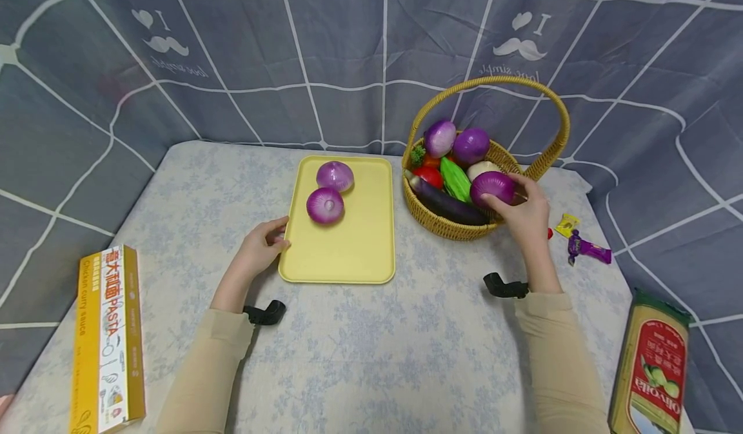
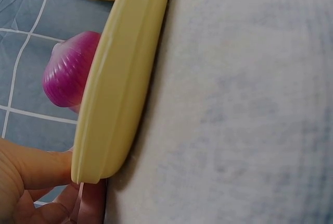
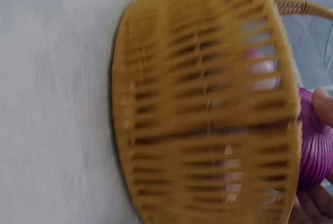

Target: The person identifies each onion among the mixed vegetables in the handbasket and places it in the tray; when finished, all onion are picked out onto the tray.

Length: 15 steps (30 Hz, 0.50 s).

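Observation:
My right hand (image 1: 527, 215) grips a purple onion (image 1: 492, 188) by its sides, at the right rim of a wicker basket (image 1: 447, 227). In the right wrist view the onion (image 3: 314, 143) shows just past the basket's woven wall, with fingers around it. My left hand (image 1: 259, 248) holds the left edge of a yellow tray (image 1: 360, 247), thumb and fingers at the rim. Two purple onion pieces, an upper one (image 1: 335, 176) and a lower one (image 1: 325, 206), lie on the tray's upper left.
The basket holds an eggplant (image 1: 447, 203), a green vegetable (image 1: 455, 179), a tomato (image 1: 428, 177) and more purple onions (image 1: 471, 146) under a tall handle (image 1: 493, 80). Wrapped candies (image 1: 587, 248) lie right of it. A pasta box (image 1: 110, 337) stands left, an Olivoila packet (image 1: 653, 363) right.

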Available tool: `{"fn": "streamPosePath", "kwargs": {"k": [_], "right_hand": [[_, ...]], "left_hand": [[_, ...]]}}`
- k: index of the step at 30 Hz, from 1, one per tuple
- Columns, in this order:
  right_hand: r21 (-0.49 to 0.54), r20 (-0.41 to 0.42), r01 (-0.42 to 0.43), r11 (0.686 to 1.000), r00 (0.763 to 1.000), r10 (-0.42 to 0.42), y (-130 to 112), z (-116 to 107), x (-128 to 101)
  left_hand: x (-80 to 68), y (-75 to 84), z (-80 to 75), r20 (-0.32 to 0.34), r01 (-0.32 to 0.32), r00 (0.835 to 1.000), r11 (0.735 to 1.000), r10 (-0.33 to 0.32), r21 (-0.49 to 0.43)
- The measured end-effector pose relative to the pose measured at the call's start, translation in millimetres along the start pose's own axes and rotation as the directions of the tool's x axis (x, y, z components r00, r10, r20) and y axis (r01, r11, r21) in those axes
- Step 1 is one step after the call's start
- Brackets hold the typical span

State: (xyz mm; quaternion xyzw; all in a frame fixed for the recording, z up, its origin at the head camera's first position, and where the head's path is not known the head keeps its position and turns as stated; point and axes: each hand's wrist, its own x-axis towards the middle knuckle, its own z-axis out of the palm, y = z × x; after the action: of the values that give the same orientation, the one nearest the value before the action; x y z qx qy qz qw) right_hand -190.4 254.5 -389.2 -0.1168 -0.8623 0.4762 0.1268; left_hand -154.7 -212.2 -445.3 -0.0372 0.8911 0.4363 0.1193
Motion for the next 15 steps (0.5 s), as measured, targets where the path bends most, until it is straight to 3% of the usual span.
{"fn": "streamPosePath", "kwargs": {"k": [4,10,15], "right_hand": [[0.079,0.022,-0.023,0.997,1.0,0.021,-8.3,8.3,-7.3],[0.218,0.102,-0.002,0.976,0.995,-0.021,-25.7,27.1,-18.6],[0.256,0.182,-0.001,0.967,0.982,-0.047,-40.5,47.6,-27.3]], "left_hand": [[0.6,-0.2,-0.7,0.005,0.001,1.0,1.0,-0.001,-0.006],[2.1,-2.3,0.9,0.001,0.003,1.0,1.0,-0.003,-0.012],[1.5,-2.2,0.9,0.004,0.01,1.0,1.0,-0.01,-0.014]]}}
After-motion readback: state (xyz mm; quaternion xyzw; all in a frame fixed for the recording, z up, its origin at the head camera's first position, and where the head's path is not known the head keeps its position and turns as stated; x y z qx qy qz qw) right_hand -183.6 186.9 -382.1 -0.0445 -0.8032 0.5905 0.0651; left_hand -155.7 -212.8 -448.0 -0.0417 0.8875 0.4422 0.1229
